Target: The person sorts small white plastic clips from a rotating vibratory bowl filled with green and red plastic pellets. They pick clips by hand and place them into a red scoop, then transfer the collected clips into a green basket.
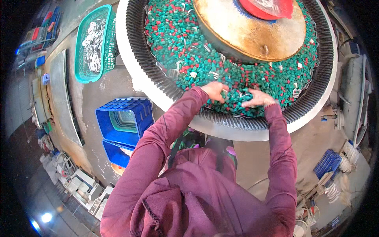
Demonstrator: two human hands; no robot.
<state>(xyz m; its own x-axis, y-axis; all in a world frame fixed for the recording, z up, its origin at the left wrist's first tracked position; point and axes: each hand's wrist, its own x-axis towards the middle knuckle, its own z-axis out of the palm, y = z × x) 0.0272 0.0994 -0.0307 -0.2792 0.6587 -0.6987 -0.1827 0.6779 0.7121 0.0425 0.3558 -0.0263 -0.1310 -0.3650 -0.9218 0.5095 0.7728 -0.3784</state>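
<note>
Both my hands reach into a round vibrating tub [130,65] filled with small green and red polishing stones [177,43]. My left hand [215,91] is over the stones near the near wall, its fingers curved and apart, the tips partly among them. Beside it, to the right, my right hand [258,98] stretches its spread fingers leftward into the stones. Loose stones lie between the two hands. Several pale metal buckles lie scattered among the stones; one buckle [296,93] is to the right of my right hand, near the ribbed dark wall.
A rusty domed hub [252,35] rises from the tub's middle, with a red bowl [270,7] on top. At left stands a turquoise basket [79,59] holding pale metal pieces [94,45]. Blue crates [104,118] are on the floor below it; another blue crate [327,162] lies far right.
</note>
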